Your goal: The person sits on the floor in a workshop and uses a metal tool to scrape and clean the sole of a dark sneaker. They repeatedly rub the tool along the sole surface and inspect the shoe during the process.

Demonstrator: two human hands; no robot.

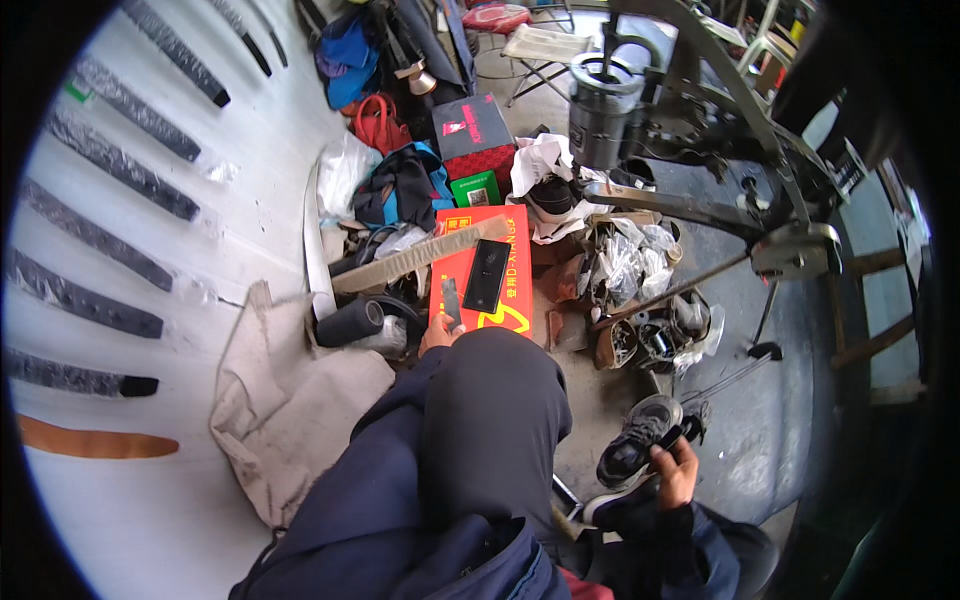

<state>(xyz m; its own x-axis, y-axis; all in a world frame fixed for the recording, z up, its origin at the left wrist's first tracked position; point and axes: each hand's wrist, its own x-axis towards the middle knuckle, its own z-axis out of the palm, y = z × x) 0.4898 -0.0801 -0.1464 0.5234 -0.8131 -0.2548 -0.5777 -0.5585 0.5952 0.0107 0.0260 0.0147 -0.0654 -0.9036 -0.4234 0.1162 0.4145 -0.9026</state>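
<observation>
My left hand (pixel 436 334), partly behind my raised knee (pixel 490 410), pinches a narrow dark strip (pixel 449 300) over a red box (pixel 510 315) with yellow markings. A black phone-like rectangle (pixel 485 275) lies on that box, with a long pale board (pixel 400 262) slanting across its upper left. My right hand (pixel 674 470), low on the right, grips a small black piece (pixel 678 436), its exact shape unclear, just over a grey sneaker (pixel 635 440).
A pale wall (pixel 120 250) with dark strips stands left, beige cloth (pixel 280 400) below. A black metal machine (pixel 700 150) fills the upper right, its treadle rods over a grey floor plate (pixel 750 430). Bags (pixel 385 185), a dark box (pixel 470 135), wrapped bundles (pixel 630 260) and a folding stool (pixel 545 45) stand ahead.
</observation>
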